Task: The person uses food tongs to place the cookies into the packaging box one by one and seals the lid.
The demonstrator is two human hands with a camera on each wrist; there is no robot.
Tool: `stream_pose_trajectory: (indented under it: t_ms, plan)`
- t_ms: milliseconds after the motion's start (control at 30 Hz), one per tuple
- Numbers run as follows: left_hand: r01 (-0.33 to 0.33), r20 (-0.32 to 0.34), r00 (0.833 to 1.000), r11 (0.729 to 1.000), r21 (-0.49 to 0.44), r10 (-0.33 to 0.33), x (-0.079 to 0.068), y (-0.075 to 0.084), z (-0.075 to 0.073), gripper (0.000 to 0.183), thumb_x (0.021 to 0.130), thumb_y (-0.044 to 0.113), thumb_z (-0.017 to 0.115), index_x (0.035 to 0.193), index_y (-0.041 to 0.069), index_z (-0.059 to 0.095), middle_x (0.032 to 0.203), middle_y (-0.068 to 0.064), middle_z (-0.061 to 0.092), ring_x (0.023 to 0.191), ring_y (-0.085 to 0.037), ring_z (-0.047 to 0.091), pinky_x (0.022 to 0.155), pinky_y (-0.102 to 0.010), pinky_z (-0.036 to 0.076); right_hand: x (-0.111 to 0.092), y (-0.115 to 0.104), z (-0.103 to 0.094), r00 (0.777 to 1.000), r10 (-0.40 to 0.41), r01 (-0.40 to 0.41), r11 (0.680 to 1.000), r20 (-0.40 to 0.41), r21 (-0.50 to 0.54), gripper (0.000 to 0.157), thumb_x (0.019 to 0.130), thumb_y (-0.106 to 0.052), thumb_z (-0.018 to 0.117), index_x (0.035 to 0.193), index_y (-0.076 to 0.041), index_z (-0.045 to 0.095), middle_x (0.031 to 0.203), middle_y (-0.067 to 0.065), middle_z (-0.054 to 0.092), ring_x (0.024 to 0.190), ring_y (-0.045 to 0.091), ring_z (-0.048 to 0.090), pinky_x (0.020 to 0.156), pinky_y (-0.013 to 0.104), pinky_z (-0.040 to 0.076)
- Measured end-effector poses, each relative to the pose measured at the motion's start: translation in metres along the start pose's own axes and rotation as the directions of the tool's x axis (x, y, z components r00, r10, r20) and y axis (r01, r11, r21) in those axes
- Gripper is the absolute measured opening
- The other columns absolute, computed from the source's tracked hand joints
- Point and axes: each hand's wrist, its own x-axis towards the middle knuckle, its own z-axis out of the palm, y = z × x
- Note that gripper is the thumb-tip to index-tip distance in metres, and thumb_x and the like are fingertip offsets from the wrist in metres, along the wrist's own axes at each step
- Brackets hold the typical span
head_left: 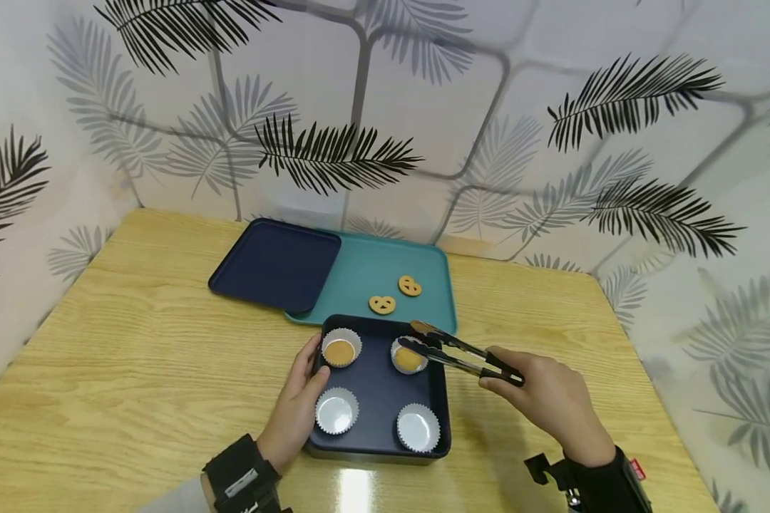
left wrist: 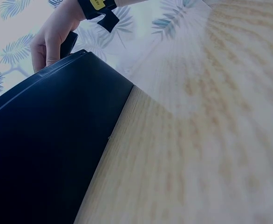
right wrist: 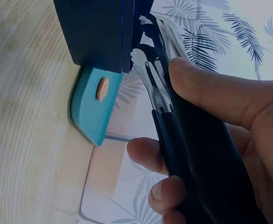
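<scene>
In the head view my left hand [head_left: 300, 406] grips the left wall of a deep dark baking pan [head_left: 378, 399], thumb over the rim. My right hand [head_left: 545, 388] holds black-handled metal tongs [head_left: 462, 356], their arms spread and tips over the pan's back right cup. That baking cup [head_left: 396, 349] and the back left baking cup [head_left: 353, 338] each contain an orange-brown round piece [head_left: 339, 353]. The front left cup [head_left: 336, 411] and front right cup [head_left: 418, 428] show bare bottoms. In the right wrist view the thumb and fingers close round the tong handles [right wrist: 192, 144].
Behind the pan lies a teal tray [head_left: 359, 267] with two pretzel-shaped pieces [head_left: 382, 305] on it. A flat navy tray [head_left: 276, 263] overlaps its left part. All stand on a light wooden table [head_left: 135, 342], with a leaf-patterned curtain [head_left: 423, 107] behind.
</scene>
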Motion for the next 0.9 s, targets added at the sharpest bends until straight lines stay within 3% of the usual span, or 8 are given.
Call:
stream_pose_trajectory:
  t_ms: [367, 667, 900]
  plan:
    - [-0.009, 0.016, 1.000, 1.000, -0.012, 0.009, 0.0000, -0.0001, 0.0004, 0.050, 0.096, 0.021, 0.036, 0.142, 0.022, 0.015, 0.153, -0.005, 0.008, 0.136, -0.016, 0.004, 0.114, -0.051, 0.009, 0.0016, 0.0000, 0.0030, 1.000, 0.015, -0.015, 1.000, 0.025, 0.005, 0.054, 0.073, -0.056, 0.059, 0.119, -0.028, 0.059, 0.094, 0.003, 0.071, 0.058, 0.009, 0.048, 0.042, 0.027, 0.032]
    - [0.013, -0.012, 1.000, 1.000, 0.028, -0.012, 0.0011, -0.0009, -0.0001, 0.050, 0.096, 0.026, 0.037, 0.142, 0.023, 0.017, 0.153, -0.006, 0.010, 0.136, -0.018, 0.007, 0.114, -0.050, 0.013, 0.0037, 0.0012, 0.0071, 1.000, 0.006, -0.006, 1.000, 0.011, 0.023, 0.054, 0.071, -0.056, 0.061, 0.117, -0.028, 0.060, 0.082, -0.002, 0.068, 0.055, 0.009, 0.046, 0.041, 0.027, 0.032]
    - [0.004, -0.025, 1.000, 1.000, 0.026, -0.003, 0.0004, -0.0005, 0.0023, 0.050, 0.096, 0.024, 0.037, 0.142, 0.020, 0.017, 0.153, -0.007, 0.011, 0.136, -0.018, 0.008, 0.114, -0.050, 0.013, 0.0033, 0.0017, 0.0088, 1.000, -0.004, 0.005, 1.000, -0.013, 0.018, 0.057, 0.069, -0.059, 0.062, 0.117, -0.027, 0.060, 0.085, -0.001, 0.070, 0.059, 0.009, 0.051, 0.041, 0.027, 0.035]
